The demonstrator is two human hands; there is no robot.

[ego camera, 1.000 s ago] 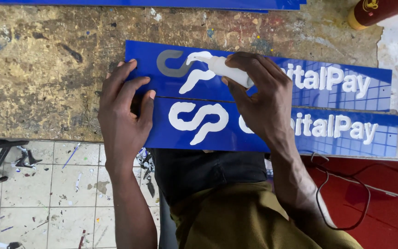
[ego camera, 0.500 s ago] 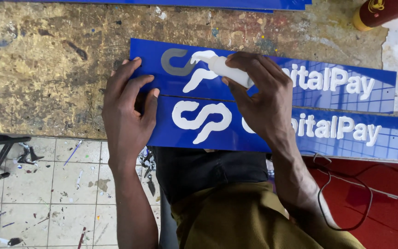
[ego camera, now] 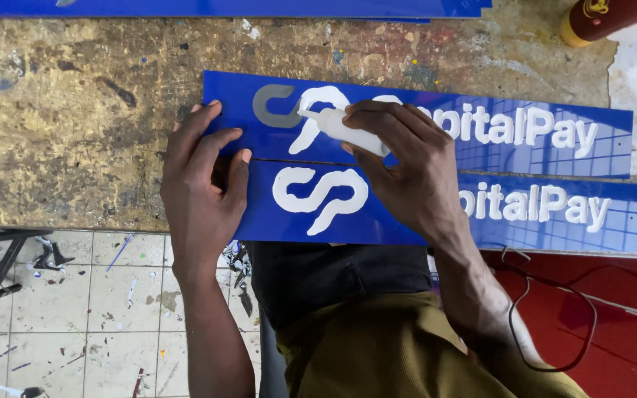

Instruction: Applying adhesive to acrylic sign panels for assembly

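Since half a second ago little moved: my right hand (ego camera: 414, 177) stays clamped on the white glue bottle (ego camera: 344, 129), nozzle at the far blue sign strip (ego camera: 481, 99) emblem; left hand (ego camera: 204, 180), fingers spread flat, pins both strips' left ends on the worktop (ego camera: 75, 125).

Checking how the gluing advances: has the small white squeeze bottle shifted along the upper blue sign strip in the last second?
No. The white squeeze bottle keeps its tip at the grey curved logo piece, held by the right hand.
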